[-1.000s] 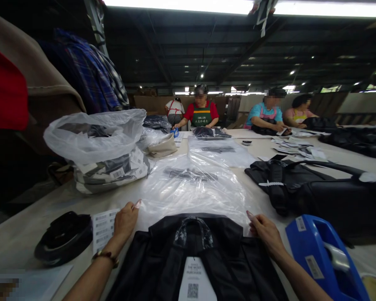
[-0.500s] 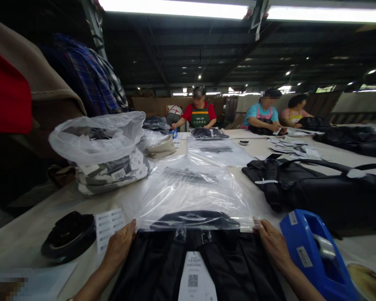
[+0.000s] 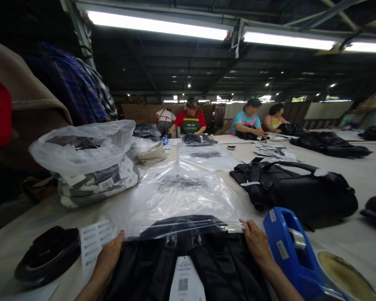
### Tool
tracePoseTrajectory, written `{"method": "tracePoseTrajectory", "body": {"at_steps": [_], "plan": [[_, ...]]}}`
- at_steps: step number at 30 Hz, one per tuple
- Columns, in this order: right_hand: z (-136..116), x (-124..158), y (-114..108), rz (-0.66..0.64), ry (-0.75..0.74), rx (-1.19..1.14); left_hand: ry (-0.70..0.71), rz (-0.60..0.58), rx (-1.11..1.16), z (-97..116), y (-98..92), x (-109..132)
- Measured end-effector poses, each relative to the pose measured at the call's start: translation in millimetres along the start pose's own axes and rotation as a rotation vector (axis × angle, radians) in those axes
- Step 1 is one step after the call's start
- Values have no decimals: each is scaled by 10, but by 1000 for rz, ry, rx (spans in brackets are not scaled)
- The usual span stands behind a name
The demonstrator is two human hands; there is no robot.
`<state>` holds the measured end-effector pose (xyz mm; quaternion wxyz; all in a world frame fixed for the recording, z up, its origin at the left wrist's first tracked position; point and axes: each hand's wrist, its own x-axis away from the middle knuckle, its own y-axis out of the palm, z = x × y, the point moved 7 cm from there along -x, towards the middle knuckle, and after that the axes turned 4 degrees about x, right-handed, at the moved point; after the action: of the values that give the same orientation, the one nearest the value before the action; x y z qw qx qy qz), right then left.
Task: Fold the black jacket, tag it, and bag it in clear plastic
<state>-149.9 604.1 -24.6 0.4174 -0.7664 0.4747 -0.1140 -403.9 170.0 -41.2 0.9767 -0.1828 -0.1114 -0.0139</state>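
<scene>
A black backpack (image 3: 219, 267) lies in front of me, its straps upward and a white paper tag with a QR code (image 3: 188, 282) between them. Its top end is under the mouth of a clear plastic bag (image 3: 188, 196) that stretches away across the table. At the bag's left edge, my left hand (image 3: 109, 253) is closed on the plastic beside the backpack. My right hand (image 3: 257, 242) pinches the opposite edge, with the fingertips partly hidden. Beyond the right wrist stands a blue tape dispenser (image 3: 293, 255). Next to the left hand is a barcode label sheet (image 3: 94, 242).
At left stand a black coiled item (image 3: 48, 255) and a large plastic bag of labelled goods (image 3: 97, 179). Another black bag (image 3: 301, 188) lies right, near a roll of tape (image 3: 346, 276). Several co-workers (image 3: 192, 119) work across the table (image 3: 329, 167).
The view has turned right and tilted up slightly, so things sit further left. Both hands keep their grip on the bag's edges over the backpack's top.
</scene>
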Motion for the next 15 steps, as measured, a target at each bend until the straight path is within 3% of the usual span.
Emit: {"method": "tracePoseTrajectory", "body": {"at_steps": [3, 11, 15], "plan": [[55, -15, 9, -10, 17, 1, -79, 4, 82, 27, 46, 13], [204, -99, 39, -95, 74, -69, -260, -173, 276, -36, 228, 130], [207, -63, 71, -170, 146, -204, -350, -165, 327, -30, 254, 218]]}}
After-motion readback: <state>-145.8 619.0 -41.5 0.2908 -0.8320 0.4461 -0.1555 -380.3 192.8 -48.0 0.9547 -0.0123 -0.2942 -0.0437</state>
